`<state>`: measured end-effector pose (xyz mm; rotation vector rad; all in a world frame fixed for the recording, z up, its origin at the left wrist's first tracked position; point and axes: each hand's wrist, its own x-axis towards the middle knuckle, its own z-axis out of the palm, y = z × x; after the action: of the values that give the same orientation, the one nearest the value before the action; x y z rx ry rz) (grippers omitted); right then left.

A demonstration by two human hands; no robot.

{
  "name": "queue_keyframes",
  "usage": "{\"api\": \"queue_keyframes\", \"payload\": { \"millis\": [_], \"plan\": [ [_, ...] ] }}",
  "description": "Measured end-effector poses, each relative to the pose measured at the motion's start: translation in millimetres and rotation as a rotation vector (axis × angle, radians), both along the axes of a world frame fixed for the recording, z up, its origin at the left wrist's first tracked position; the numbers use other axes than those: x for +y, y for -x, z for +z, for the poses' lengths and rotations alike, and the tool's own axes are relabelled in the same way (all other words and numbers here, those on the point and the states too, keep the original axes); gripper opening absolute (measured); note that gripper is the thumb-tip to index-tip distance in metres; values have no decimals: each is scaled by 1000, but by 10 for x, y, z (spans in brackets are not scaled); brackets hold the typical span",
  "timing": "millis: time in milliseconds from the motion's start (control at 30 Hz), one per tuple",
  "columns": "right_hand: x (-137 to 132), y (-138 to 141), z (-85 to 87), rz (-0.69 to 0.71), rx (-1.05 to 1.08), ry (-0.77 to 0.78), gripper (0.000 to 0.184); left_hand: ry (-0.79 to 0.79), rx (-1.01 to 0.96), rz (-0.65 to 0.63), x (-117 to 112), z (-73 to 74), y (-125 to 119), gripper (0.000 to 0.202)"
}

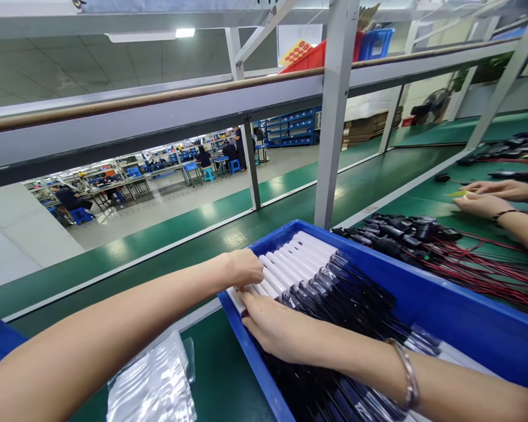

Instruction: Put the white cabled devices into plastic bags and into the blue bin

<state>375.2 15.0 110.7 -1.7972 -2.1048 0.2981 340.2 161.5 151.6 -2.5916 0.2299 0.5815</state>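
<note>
Left hand (pixel 246 268) curls down at the near-left end of a row of white sticks (pixel 310 251) – knuckles up, fingertips hidden, so I can't tell whether it grips one. Right hand (pixel 279 328) sits just nearer, thumb and fingers at the same end of the row; its hold is also partly hidden, can't tell if it is closed on a stick. A metal bracelet (pixel 405 372) circles the right wrist.

White sticks lie side by side in a blue bin (pixel 444 308), black cables (pixel 356 299) running from them toward the near right, under the right forearm. More white ends show at the bin's near right.

Left of the bin, clear plastic bags (pixel 154 381) lie stacked on a green tabletop (pixel 222 351). Right of it – a heap of black parts (pixel 405 231) with red wires (pixel 479 269). Farther right, a co-worker's hands (pixel 481 205) hold a small yellow piece (pixel 457 193).

Beyond the metal post (pixel 332 117), people sit on stools (pixel 208 174) in the far room, blue shelves (pixel 290 126) behind.
</note>
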Motion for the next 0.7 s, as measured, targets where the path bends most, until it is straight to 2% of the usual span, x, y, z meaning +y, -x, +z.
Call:
{"api": "queue_keyframes", "payload": {
  "millis": [133, 267, 333, 433, 500, 567, 700],
  "plan": [
    [42, 16, -131, -11, -101, -8, 37, 9, 3, 56, -6, 7, 44, 18],
    [75, 31, -159, -19, -236, -78, 48, 51, 5, 148, 32, 83, 115, 14],
    [84, -13, -148, 28, -267, -130, 50, 88, -21, 191, 89, 180, 191, 10],
    [108, -106, -149, 153, -285, -171, 41, 142, -119, 243, 205, 351, 378, 19],
    [142, -153, -166, 229, -274, -176, 35, 171, -177, 265, 272, 410, 536, 23],
    [195, -185, -185, 276, -250, -176, 34, 200, -202, 277, 313, 388, 699, 22],
    [333, -276, -179, 358, -170, -129, 38, 239, -232, 274, 283, 207, 1018, 17]
  ]
}}
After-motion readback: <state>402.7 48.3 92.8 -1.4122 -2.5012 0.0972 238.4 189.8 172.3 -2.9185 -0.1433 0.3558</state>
